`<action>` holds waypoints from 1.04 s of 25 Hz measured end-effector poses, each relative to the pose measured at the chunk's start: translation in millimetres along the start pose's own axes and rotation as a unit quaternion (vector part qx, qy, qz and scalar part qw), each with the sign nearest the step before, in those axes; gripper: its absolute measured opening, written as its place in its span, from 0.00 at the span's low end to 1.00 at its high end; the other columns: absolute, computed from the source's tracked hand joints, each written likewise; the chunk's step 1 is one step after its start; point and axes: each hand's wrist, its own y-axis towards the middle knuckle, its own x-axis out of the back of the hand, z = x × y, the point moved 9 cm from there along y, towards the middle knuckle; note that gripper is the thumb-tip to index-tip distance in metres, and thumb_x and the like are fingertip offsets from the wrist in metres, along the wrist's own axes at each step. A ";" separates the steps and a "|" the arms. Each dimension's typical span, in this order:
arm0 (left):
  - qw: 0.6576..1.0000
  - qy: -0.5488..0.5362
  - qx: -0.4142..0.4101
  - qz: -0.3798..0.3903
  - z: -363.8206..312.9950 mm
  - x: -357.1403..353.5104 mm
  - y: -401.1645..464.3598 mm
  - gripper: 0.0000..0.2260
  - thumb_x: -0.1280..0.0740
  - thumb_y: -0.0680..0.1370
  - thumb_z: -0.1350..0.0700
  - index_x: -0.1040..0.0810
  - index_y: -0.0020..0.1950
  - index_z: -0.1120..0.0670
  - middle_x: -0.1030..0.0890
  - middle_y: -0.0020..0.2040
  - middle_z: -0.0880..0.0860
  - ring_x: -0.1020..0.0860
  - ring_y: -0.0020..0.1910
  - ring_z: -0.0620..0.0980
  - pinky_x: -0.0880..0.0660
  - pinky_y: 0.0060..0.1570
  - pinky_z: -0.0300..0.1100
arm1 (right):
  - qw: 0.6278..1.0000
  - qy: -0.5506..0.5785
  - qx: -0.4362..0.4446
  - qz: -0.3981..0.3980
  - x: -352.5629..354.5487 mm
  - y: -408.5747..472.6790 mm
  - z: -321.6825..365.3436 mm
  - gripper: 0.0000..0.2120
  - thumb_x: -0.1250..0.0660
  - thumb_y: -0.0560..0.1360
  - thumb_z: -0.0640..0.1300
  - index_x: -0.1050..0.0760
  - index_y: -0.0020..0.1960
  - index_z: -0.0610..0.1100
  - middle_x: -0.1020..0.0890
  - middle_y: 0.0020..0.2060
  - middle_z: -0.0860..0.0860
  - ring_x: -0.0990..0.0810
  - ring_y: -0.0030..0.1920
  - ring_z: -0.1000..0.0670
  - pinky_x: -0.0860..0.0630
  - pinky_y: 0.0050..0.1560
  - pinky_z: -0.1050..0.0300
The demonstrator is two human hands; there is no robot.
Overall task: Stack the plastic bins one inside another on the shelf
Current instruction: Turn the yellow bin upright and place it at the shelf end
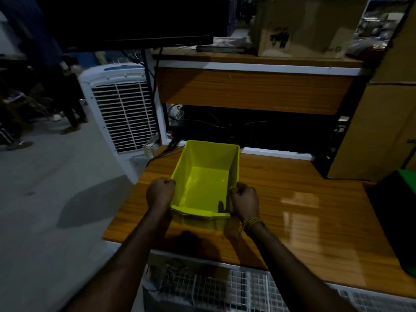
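Note:
A yellow plastic bin (206, 176), empty and open side up, sits on the wooden shelf (292, 210) near its left end. My left hand (160, 192) grips the bin's left rim with curled fingers. My right hand (245, 201) grips the right rim near the front corner. A green bin (403, 219) shows partly at the right edge of the shelf, dark and mostly cut off by the frame.
A white air cooler (121, 109) stands left of the shelf. Cables (216, 124) lie in the dark gap behind the bin. Cardboard boxes (373, 131) rise at the right and one sits on the upper shelf (301, 25). A wire rack (225, 289) lies below. People's legs (72, 109) are at far left.

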 end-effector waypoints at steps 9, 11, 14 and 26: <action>0.999 0.005 0.023 -0.041 44.7 58.8 38.1 0.10 0.35 0.77 0.54 0.17 0.43 0.57 0.18 0.46 0.64 0.20 0.49 0.64 0.31 0.42 0.46 | 0.997 -0.020 0.051 0.052 -63.1 -14.2 51.8 0.15 0.35 0.79 0.42 0.23 0.61 0.33 0.18 0.55 0.34 0.19 0.54 0.36 0.21 0.54 0.43; 0.998 0.010 0.020 -0.052 48.9 64.4 42.5 0.09 0.35 0.77 0.55 0.23 0.37 0.53 0.18 0.44 0.64 0.20 0.47 0.64 0.30 0.42 0.46 | 0.997 -0.012 0.046 0.058 -70.7 -14.0 53.8 0.15 0.35 0.79 0.41 0.23 0.61 0.32 0.18 0.55 0.34 0.19 0.55 0.37 0.22 0.55 0.44; 0.998 0.027 0.023 -0.059 53.9 65.2 45.6 0.08 0.35 0.76 0.53 0.21 0.41 0.54 0.18 0.51 0.65 0.21 0.51 0.65 0.26 0.48 0.50 | 0.997 -0.003 0.047 0.063 -73.3 -14.7 52.1 0.18 0.34 0.79 0.42 0.24 0.64 0.33 0.18 0.58 0.37 0.18 0.55 0.39 0.22 0.53 0.48; 0.966 0.046 -0.253 -0.005 -93.0 -78.5 -54.9 0.15 0.33 0.77 0.54 0.22 0.63 0.52 0.25 0.61 0.56 0.26 0.61 0.57 0.27 0.60 0.51 | 0.992 -0.090 0.090 0.024 12.5 -10.9 8.8 0.22 0.36 0.80 0.49 0.31 0.73 0.48 0.29 0.68 0.45 0.25 0.65 0.45 0.25 0.63 0.48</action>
